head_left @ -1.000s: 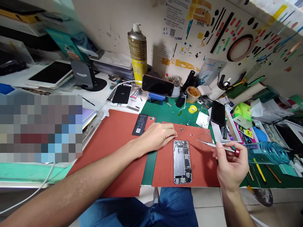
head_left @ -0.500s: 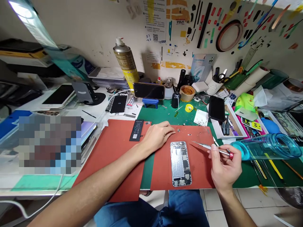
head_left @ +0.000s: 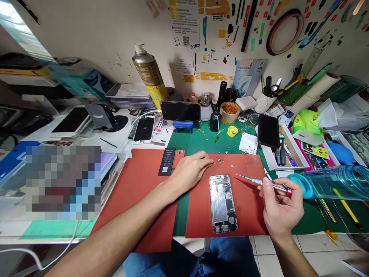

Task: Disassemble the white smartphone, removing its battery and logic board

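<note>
An opened silver phone body lies lengthwise on a red mat at the desk's front edge. My right hand is closed on a thin metal screwdriver with a red end cap, its tip pointing left above the mat beside the phone. My left hand rests palm down on the mat, fingers loosely curled, just left of the phone's top end and holding nothing I can see. A black phone battery lies left of that hand. Tiny screws sit near the fingertips.
A second red mat covers the left part of a green cutting mat. A clear blue bottle lies on its side at right. Behind stand a spray can, a propped dark phone, small jars and tool trays.
The view has shifted a little. Both hands keep nearly the same places; the right hand and screwdriver sit slightly lower and farther right in the picture.
</note>
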`<state>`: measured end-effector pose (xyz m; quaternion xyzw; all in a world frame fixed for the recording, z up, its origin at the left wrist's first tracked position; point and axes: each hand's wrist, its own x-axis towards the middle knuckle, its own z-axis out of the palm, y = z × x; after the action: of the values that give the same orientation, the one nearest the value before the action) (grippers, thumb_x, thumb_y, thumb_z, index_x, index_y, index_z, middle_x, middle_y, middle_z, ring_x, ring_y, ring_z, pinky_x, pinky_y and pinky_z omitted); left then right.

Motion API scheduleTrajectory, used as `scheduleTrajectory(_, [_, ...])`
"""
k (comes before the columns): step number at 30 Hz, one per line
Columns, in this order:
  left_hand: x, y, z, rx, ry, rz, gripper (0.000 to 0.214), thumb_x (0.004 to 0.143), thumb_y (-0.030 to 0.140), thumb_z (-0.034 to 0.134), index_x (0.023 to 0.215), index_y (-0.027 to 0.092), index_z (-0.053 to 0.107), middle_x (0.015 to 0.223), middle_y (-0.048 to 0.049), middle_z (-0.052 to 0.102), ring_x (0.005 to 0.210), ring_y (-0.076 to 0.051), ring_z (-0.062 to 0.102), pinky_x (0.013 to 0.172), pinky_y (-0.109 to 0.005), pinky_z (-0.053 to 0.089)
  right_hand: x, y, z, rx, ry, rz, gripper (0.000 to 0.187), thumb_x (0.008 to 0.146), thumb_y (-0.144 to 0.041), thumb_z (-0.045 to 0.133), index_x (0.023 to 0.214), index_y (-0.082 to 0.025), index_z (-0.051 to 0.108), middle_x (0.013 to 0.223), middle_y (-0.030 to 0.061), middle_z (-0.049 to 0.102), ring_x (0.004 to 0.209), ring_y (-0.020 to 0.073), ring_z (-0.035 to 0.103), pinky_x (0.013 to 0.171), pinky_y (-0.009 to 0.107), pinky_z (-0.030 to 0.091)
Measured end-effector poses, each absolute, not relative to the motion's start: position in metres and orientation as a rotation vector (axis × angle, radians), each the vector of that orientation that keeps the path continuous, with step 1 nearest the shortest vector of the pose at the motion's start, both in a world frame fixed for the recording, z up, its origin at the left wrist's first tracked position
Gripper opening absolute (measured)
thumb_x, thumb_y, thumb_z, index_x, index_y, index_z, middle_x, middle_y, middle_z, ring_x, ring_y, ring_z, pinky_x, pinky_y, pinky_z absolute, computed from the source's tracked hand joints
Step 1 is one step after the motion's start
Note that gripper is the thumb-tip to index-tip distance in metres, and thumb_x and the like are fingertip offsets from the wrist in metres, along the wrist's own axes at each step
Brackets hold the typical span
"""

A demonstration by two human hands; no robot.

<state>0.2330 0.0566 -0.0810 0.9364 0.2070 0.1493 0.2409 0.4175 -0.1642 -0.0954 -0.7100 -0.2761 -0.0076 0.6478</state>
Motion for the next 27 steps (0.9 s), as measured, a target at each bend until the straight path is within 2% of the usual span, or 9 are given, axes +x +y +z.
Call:
scheduleTrajectory(8, [0.229,0.057,-0.082,2.718,0.421,0.332,0.037,0.111,0.017,0.048,0.128,0.023,0.08,0.114,-0.0076,0.077,0.099,-0.021,0.075,0.074,-0.028,0.056,0.416,-0.164,-0.093,-1.604,-0.613,-0.014,0.034,0.091,-0.037,0.089,0.107,-0.02,0.065,0.071,-0.003,0.071,0.059,0.0199,0.077,0.058,0.028,0.064])
scheduleTrajectory(17, [0.23,0.055,-0.082,2.755,0.432,0.292,0.039,0.108,0.011,0.048,0.129,0.022,0.079,0.116,-0.0078,0.077,0.101,-0.022,0.075,0.076,-0.029,0.057,0.418,-0.164,-0.095,-1.594,-0.622,-0.009,0.033,0.091,-0.036,0.089,0.106,-0.02,0.064,0.072,-0.0029,0.071,0.06,0.0189,0.077,0.06,0.027,0.063])
scheduleTrajectory(22, [0.229,0.057,-0.081,2.709,0.419,0.342,0.037,0.111,0.017,0.047,0.129,0.022,0.079,0.113,-0.0079,0.076,0.098,-0.021,0.075,0.077,-0.029,0.057,0.419,-0.163,-0.096,-1.595,-0.639,-0.013,0.033,0.093,-0.039,0.088,0.106,-0.021,0.063,0.071,-0.0034,0.07,0.061,0.0192,0.077,0.06,0.028,0.063])
scheduleTrajectory(27, [0.221,0.063,-0.069,2.594,0.329,0.362,0.033,0.114,0.028,0.049,0.121,0.019,0.079,0.11,-0.0092,0.078,0.099,-0.021,0.076,0.087,-0.033,0.059,0.415,-0.169,-0.088,-1.644,-0.767,-0.073,0.03,0.094,-0.036,0.085,0.108,-0.021,0.064,0.078,-0.0021,0.071,0.064,0.0185,0.076,0.06,0.029,0.064])
